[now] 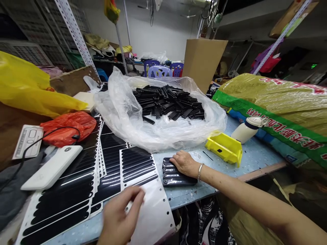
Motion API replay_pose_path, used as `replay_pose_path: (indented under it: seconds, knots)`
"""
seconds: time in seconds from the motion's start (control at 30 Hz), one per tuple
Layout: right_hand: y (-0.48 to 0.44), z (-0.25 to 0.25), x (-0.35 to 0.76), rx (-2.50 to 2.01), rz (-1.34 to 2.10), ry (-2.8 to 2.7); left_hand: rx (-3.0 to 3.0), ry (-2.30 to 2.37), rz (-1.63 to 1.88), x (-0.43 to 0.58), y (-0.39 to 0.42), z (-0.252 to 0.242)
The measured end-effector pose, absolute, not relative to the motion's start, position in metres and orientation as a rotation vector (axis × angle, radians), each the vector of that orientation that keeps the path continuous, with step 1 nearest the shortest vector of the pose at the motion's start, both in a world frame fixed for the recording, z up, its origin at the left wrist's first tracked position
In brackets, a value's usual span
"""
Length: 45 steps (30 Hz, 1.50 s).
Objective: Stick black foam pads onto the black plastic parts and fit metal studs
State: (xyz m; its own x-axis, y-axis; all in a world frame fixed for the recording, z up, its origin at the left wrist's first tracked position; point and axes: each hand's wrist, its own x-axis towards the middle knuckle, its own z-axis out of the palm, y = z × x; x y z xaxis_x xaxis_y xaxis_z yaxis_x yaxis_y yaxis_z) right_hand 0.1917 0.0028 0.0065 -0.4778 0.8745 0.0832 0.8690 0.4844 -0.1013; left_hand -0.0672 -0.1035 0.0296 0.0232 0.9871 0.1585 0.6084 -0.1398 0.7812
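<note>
My right hand [185,164], with a silver bangle at the wrist, rests on a row of several glossy black plastic pieces [176,182]. Its fingers curl over the far end of the row and cover part of it. My left hand [121,216] is over a white backing sheet [150,217], thumb and forefinger pinched together. It is slightly blurred, and whatever is between the fingertips cannot be made out. Black rounded strip stickers [138,163] cover the upper part of that sheet, and a single strip [145,179] lies below them, close to my left fingertips.
Behind my hands, a clear plastic bag [122,126] holds a heap of black pieces [168,100]. A yellow bin [224,149] and white bottle [246,131] stand at right, beside a large sack [281,112]. At left lie more sticker sheets [68,187] and a white power bank [52,166].
</note>
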Motion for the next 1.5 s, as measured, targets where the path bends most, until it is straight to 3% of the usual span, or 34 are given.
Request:
replay_pose_path:
  seconds: [0.1, 0.27, 0.67, 1.03, 1.23, 1.5]
  knots:
    - [-0.003, 0.014, 0.187, -1.681, 0.042, -2.534, 1.889, 1.618, 0.979, -0.024, -0.038, 0.033]
    - [-0.010, 0.009, 0.176, -1.812, 0.091, -2.356, 2.003, 1.540, 0.597, 0.010, 0.013, 0.013]
    - [0.002, -0.002, 0.183, -1.671, 0.194, -2.451, 1.923, 1.304, 0.495, 0.002, 0.020, -0.007]
    - [0.013, 0.027, 0.217, -1.938, 0.105, -2.115, 2.403, 1.595, 0.680, 0.028, 0.002, 0.011]
    - [-0.005, 0.005, 0.194, -1.871, 0.081, -2.316, 2.548, 1.686, 0.282, 0.063, 0.001, -0.001]
    - [0.007, 0.001, 0.235, -1.842, 0.116, -2.370, 2.493, 1.640, 0.230, 0.057, 0.004, -0.004]
